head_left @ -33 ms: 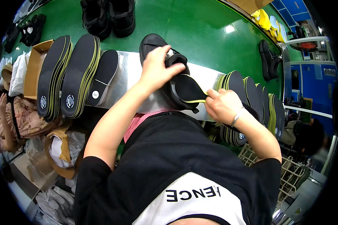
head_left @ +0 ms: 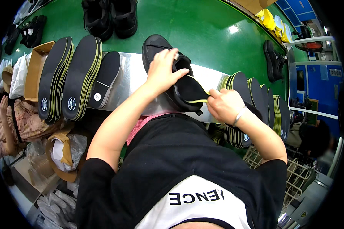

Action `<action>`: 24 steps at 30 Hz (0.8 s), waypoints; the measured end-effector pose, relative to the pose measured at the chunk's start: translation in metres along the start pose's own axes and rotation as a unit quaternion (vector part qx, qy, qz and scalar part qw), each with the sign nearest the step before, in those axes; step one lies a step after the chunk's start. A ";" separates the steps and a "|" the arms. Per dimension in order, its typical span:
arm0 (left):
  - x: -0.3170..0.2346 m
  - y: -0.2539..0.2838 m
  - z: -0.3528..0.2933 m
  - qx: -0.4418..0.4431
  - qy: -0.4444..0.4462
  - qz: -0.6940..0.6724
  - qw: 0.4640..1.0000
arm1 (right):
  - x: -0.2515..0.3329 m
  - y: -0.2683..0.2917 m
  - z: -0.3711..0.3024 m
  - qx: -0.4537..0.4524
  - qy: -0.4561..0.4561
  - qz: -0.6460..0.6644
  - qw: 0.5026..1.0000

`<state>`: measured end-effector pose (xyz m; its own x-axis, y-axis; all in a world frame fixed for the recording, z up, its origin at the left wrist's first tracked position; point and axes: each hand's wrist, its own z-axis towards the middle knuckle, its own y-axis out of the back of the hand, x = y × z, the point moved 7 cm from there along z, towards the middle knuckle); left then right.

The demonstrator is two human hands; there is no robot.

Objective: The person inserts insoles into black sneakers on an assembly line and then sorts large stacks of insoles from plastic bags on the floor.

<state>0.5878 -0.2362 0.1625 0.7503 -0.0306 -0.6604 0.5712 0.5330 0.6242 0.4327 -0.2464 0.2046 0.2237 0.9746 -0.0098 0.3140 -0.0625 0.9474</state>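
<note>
A black shoe [head_left: 153,42] rests on the shiny metal bench top [head_left: 133,72] in front of me, its toe pointing away. My left hand [head_left: 163,74] is closed on the shoe's upper beside the opening, thumb at the collar. At the shoe's heel end, a black insole [head_left: 192,91] with a yellow-green edge shows bent at the opening. How far it reaches inside is hidden. My right hand [head_left: 226,107], with a bracelet at the wrist, pinches the insole's near right part.
Stacks of black insoles [head_left: 80,78] stand left of the shoe, beside a cardboard box [head_left: 37,72]. More insole stacks [head_left: 241,86] are at the right. Across the green surface [head_left: 187,23] sit black shoes [head_left: 124,17]. Another person [head_left: 17,122] is at far left.
My left hand has shifted very slightly rightward over the shoe. The shoe and the insole look almost the same.
</note>
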 end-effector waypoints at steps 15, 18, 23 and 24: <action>0.031 -0.024 0.004 0.017 0.119 -0.004 0.993 | 0.015 -0.045 0.059 -0.107 -0.139 0.100 0.979; 0.031 -0.022 0.003 0.024 0.130 -0.014 0.991 | 0.019 -0.031 0.029 0.004 -0.159 0.059 0.985; 0.032 -0.020 -0.001 0.004 0.121 -0.016 0.992 | 0.004 -0.024 -0.001 0.051 -0.198 0.096 0.974; 0.031 -0.019 0.005 -0.020 0.103 -0.009 0.994 | 0.005 -0.025 0.001 0.037 -0.187 0.101 0.976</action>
<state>0.6022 -0.2516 0.1327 0.6528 0.1312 -0.7461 0.5682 0.5666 0.5968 0.4265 -0.2399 0.1805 0.6051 0.7948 0.0461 0.2904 -0.2744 0.9167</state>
